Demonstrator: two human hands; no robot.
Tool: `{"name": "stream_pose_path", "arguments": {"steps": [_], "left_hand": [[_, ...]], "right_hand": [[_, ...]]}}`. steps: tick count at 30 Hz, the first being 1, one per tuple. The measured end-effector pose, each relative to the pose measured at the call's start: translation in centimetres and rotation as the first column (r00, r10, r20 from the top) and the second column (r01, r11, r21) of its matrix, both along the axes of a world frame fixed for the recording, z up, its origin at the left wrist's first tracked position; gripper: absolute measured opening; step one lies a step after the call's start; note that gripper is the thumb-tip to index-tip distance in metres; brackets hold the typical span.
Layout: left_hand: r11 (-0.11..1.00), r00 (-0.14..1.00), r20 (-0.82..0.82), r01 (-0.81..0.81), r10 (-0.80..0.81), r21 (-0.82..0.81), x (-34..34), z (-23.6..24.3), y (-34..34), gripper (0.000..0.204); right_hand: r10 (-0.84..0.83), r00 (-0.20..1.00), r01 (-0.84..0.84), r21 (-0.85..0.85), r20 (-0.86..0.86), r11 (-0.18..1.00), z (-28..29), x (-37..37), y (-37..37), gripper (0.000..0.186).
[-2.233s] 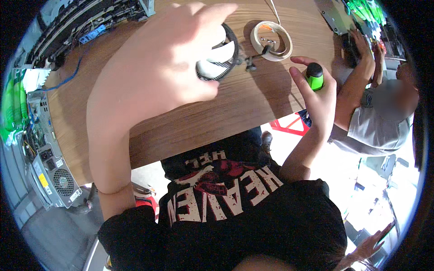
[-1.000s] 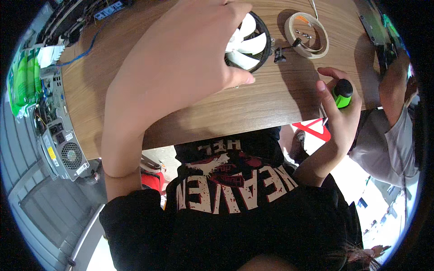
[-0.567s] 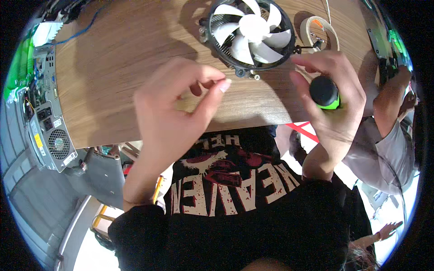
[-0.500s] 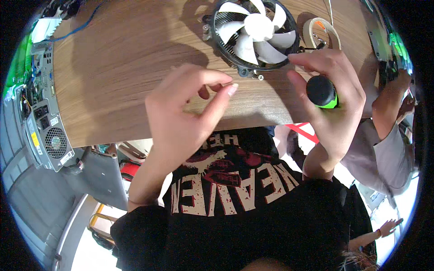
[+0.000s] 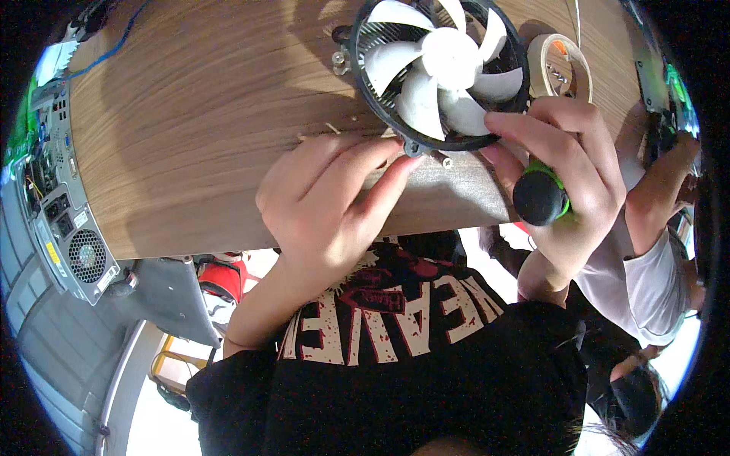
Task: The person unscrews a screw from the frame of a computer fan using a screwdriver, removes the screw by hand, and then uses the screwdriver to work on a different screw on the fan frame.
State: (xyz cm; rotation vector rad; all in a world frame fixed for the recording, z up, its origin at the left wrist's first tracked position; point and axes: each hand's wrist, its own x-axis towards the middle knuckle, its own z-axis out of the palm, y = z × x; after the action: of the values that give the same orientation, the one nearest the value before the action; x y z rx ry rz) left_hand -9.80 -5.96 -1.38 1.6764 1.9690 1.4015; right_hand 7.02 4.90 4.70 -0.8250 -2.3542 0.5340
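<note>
A CPU cooler fan (image 5: 450, 59) with white blades in a round black frame rests on the wooden desk (image 5: 190, 137). My left hand (image 5: 323, 194) has its thumb and index finger closed around a small dark lug at the frame's near edge. Just right of those fingertips, a silver screw (image 5: 445, 160) sticks out by the frame. In the palm of my right hand (image 5: 582, 178) lies a screwdriver with a black and green handle (image 5: 538, 197), its end facing me and its shaft hidden. The right index finger and thumb reach the frame's near right edge.
A tape roll (image 5: 538, 68) with several small screws (image 5: 559, 74) inside it stands right of the fan. An opened computer case (image 5: 68, 205) is at the desk's left edge, near a blue cable (image 5: 106, 57). Another person's arm (image 5: 646, 205) shows at the right.
My left hand has moved right and forward, so its fingertips now meet the fan frame's near lug. The right hand still holds the screwdriver, whose handle has tipped lower in the palm.
</note>
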Motion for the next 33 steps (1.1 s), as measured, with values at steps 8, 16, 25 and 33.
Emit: {"name": "stream_pose_path", "arguments": {"steps": [8,16,25,33], "left_hand": [[1.0,1.0,-0.014,0.015,-0.015,0.021,0.1,-0.4,0.5,0.023],[0.997,0.998,-0.057,0.016,-0.012,0.074,0.1,-0.6,0.6,0.024],[0.993,0.997,-0.075,0.019,-0.011,0.115,0.0,-1.1,0.8,0.023],[0.993,0.995,-0.095,0.027,-0.016,0.117,0.0,-1.2,0.9,0.023]], "right_hand": [[0.18,0.984,-0.177,0.104,-0.015,0.979,-0.4,0.6,1.4,0.035],[0.317,0.948,-0.318,0.047,0.018,0.947,0.1,0.7,2.2,0.034],[0.24,0.971,-0.24,0.057,-0.003,0.969,-0.2,0.4,1.6,0.034],[0.195,0.981,-0.196,0.035,0.01,0.98,-0.2,0.3,1.3,0.034]]}}
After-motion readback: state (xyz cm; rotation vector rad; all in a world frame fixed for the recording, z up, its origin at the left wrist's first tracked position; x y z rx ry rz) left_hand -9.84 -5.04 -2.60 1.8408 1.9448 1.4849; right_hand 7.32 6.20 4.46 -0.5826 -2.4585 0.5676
